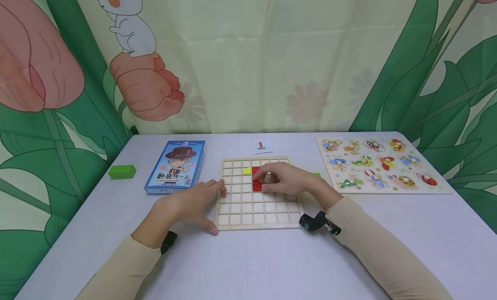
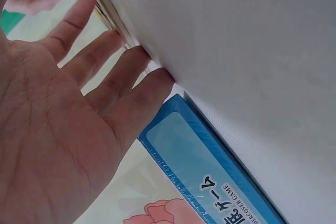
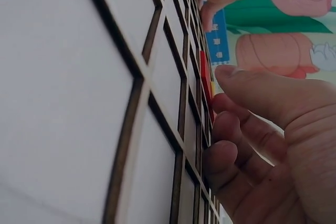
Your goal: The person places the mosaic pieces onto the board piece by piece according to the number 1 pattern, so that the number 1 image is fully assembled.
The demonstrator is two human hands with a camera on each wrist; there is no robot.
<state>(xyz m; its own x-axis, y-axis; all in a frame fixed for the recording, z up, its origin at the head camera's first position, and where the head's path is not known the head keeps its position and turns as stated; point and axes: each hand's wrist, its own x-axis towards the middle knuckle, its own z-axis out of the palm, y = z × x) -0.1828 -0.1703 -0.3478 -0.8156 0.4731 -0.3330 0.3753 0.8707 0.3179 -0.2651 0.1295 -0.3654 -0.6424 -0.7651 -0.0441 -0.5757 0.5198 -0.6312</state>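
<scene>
A wooden grid board point(image 1: 258, 227) with square white cells lies flat on the table. In it sit a yellow square piece point(image 1: 246, 171) and, right beside that, a red piece point(image 1: 256, 187). My right hand point(image 1: 288, 178) is over the red piece, fingers bent and thumb apart from them; part of the red is hidden behind the fingers. In the right wrist view its fingertips point(image 3: 223, 106) are close by the red strip point(image 3: 205, 74). My left hand point(image 1: 190, 200) rests at the board's left edge, fingers extended and thumb by the near left corner.
Left of the board are a blue game box point(image 1: 174, 167) and a green block point(image 1: 122, 172). A small card point(image 1: 262, 146) with a printed grid pattern lies behind it. An insect puzzle board point(image 1: 382, 164) is at the right, with a green piece point(image 1: 316, 175) near its edge.
</scene>
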